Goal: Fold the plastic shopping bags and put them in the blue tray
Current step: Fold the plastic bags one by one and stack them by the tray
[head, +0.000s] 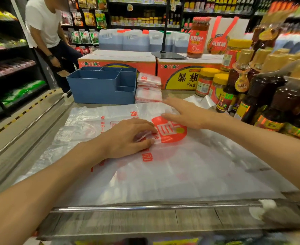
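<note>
A metal rail (145, 208) runs nearest the camera, and behind it a clear bag (189, 167) with red print lies flat on the counter (8, 138). The left hand (128, 137) rests on the bag and pinches a fold of plastic with curled fingers, while the right hand (186, 114) is flat and open on the bag's far part. The blue tray (92, 89) stands behind the bag, with folded bags (148, 89) stacked just beside its right wall.
</note>
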